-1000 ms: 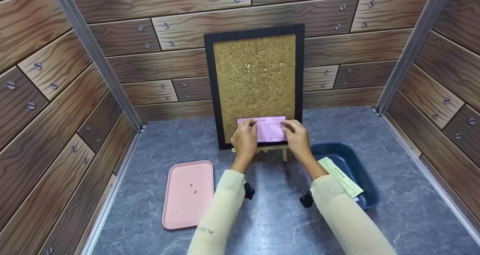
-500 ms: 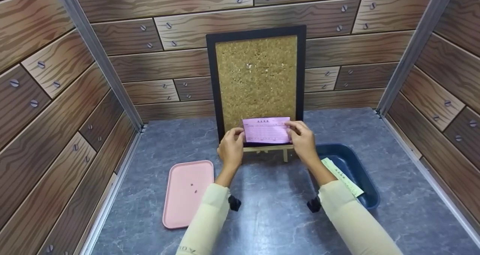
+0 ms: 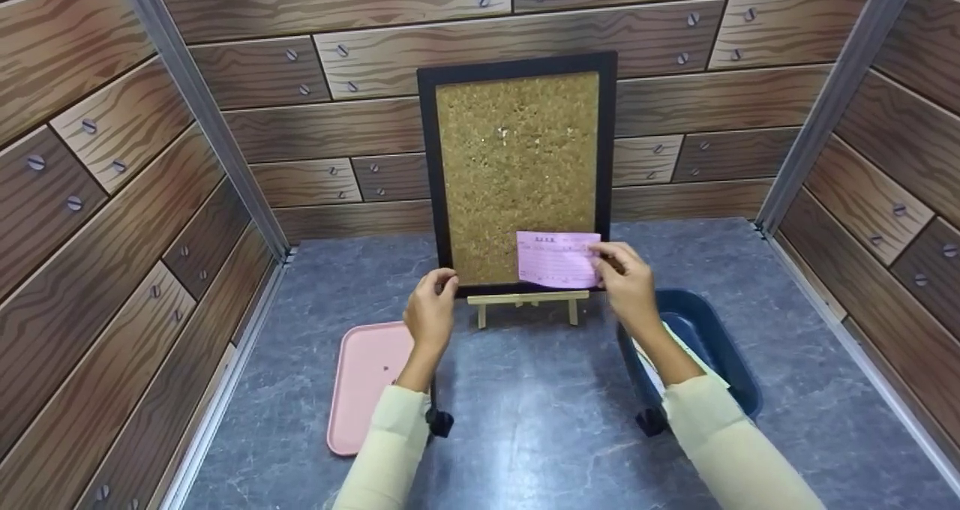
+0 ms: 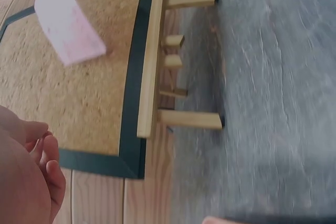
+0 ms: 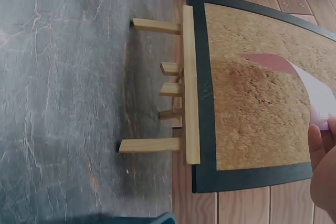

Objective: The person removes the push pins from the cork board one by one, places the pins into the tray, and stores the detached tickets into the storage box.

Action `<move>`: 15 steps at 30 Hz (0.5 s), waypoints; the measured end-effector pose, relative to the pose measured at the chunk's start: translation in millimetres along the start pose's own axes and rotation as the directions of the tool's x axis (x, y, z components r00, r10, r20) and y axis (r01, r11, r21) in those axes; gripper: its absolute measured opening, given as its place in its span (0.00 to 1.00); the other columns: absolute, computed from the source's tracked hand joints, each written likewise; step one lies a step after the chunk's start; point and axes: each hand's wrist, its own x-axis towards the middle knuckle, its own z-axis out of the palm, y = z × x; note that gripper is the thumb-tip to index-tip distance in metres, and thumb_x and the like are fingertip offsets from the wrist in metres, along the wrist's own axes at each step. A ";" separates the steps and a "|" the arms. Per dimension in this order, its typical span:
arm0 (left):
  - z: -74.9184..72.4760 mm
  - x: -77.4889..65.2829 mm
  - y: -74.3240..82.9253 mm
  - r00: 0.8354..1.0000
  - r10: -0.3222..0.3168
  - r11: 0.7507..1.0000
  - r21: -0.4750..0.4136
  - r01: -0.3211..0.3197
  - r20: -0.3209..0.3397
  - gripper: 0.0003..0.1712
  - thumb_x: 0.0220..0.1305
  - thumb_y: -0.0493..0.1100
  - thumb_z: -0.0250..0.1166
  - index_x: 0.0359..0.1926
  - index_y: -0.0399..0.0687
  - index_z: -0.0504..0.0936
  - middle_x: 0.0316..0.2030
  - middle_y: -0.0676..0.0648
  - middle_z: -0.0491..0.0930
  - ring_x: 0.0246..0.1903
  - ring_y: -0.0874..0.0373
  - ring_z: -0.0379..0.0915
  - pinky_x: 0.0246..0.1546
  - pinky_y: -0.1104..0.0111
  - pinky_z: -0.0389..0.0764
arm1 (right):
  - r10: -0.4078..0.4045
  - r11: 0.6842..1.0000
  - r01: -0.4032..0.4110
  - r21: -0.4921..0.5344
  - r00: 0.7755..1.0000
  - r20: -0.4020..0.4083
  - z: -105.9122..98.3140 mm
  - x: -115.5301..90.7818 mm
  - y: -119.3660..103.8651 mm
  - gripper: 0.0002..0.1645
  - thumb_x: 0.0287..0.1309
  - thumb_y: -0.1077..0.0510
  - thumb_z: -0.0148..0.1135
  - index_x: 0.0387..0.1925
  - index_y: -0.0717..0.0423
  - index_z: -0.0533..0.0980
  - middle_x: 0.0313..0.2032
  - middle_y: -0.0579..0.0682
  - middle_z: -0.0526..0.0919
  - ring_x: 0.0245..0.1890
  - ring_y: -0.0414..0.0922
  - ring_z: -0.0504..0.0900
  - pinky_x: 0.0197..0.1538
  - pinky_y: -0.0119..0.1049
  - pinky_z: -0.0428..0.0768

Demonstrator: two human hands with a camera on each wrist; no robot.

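Note:
A pink printed paper slip point(image 3: 555, 261) hangs in front of the lower right of the framed cork board point(image 3: 517, 165). My right hand point(image 3: 631, 283) pinches its right edge between thumb and fingers. The slip bends away from the cork in the right wrist view, its left end loose. By the board's lower left corner is my left hand point(image 3: 433, 311), apart from the slip. Its fingers point(image 4: 51, 150) are curled, thumb and forefinger together; whether anything tiny sits between the tips I cannot tell. A small wooden easel point(image 3: 529, 298) bears the board.
Partly under my left forearm lies a pink tray point(image 3: 349, 412) with a small dark piece point(image 3: 385, 368) on it. A dark blue bin point(image 3: 746, 379) with paper slips stands at right, partly behind my right forearm. Wood-patterned walls point(image 3: 337, 131) enclose the grey tabletop point(image 3: 517, 397).
My left hand has let go of the slip and moved left and down, away from it. The slip has shifted right in my right hand and now bends.

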 end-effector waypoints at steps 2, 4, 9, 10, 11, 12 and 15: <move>-5.4 1.2 -4.0 1.000 -0.010 1.000 0.006 0.010 0.005 0.05 0.63 0.50 0.69 0.40 0.60 0.88 0.41 0.58 0.88 0.44 0.52 0.85 0.41 0.49 0.77 | -0.002 1.000 0.002 0.002 1.000 -0.016 -5.9 -2.1 -2.9 0.12 0.60 0.76 0.61 0.45 0.75 0.81 0.41 0.68 0.81 0.25 0.44 0.77 0.27 0.28 0.78; -11.2 1.7 -8.1 1.000 -0.018 1.000 0.008 0.018 0.008 0.06 0.63 0.51 0.69 0.40 0.61 0.88 0.41 0.58 0.88 0.42 0.52 0.85 0.40 0.50 0.77 | -0.006 1.000 0.006 0.005 0.999 -0.032 -11.9 -4.6 -5.2 0.12 0.59 0.77 0.61 0.45 0.75 0.81 0.40 0.68 0.81 0.24 0.44 0.78 0.27 0.28 0.78; -25.3 1.3 -23.2 0.999 -0.041 0.999 -0.005 0.041 -0.004 0.06 0.63 0.49 0.69 0.40 0.59 0.88 0.40 0.56 0.88 0.33 0.54 0.82 0.36 0.53 0.76 | 0.005 1.000 -0.004 0.014 0.997 -0.077 -28.2 -8.7 2.3 0.12 0.59 0.78 0.61 0.45 0.76 0.81 0.39 0.67 0.80 0.24 0.41 0.78 0.27 0.27 0.78; -27.9 0.5 -26.7 0.999 -0.052 0.999 -0.005 0.052 -0.004 0.06 0.63 0.49 0.69 0.41 0.59 0.88 0.41 0.56 0.88 0.33 0.55 0.82 0.36 0.53 0.75 | 0.014 1.000 -0.013 0.016 0.996 -0.086 -32.4 -9.2 7.2 0.12 0.59 0.77 0.61 0.46 0.75 0.81 0.39 0.66 0.80 0.23 0.41 0.78 0.27 0.27 0.78; -30.3 -0.3 -30.3 0.998 -0.066 0.998 -0.005 0.065 -0.002 0.06 0.64 0.49 0.69 0.41 0.59 0.88 0.41 0.55 0.88 0.33 0.55 0.81 0.37 0.53 0.75 | 0.023 1.000 -0.021 0.018 0.995 -0.095 -36.7 -9.7 12.2 0.13 0.60 0.77 0.61 0.46 0.74 0.81 0.39 0.63 0.80 0.23 0.40 0.78 0.27 0.27 0.78; -32.7 -1.1 -33.9 0.997 -0.081 0.997 -0.005 0.081 0.001 0.06 0.64 0.49 0.69 0.41 0.59 0.88 0.41 0.56 0.88 0.33 0.56 0.82 0.38 0.53 0.75 | 0.031 0.999 -0.030 0.019 0.994 -0.102 -41.2 -10.4 17.2 0.13 0.60 0.76 0.61 0.47 0.74 0.81 0.39 0.61 0.81 0.23 0.39 0.78 0.27 0.27 0.78; -40.1 -4.6 -44.2 0.992 -0.123 0.992 0.002 0.123 0.017 0.07 0.64 0.50 0.67 0.42 0.59 0.88 0.42 0.56 0.88 0.36 0.56 0.82 0.41 0.52 0.75 | 0.049 0.999 -0.047 0.020 0.992 -0.119 -55.2 -13.4 31.0 0.13 0.61 0.74 0.62 0.47 0.72 0.82 0.38 0.53 0.81 0.23 0.37 0.77 0.26 0.26 0.77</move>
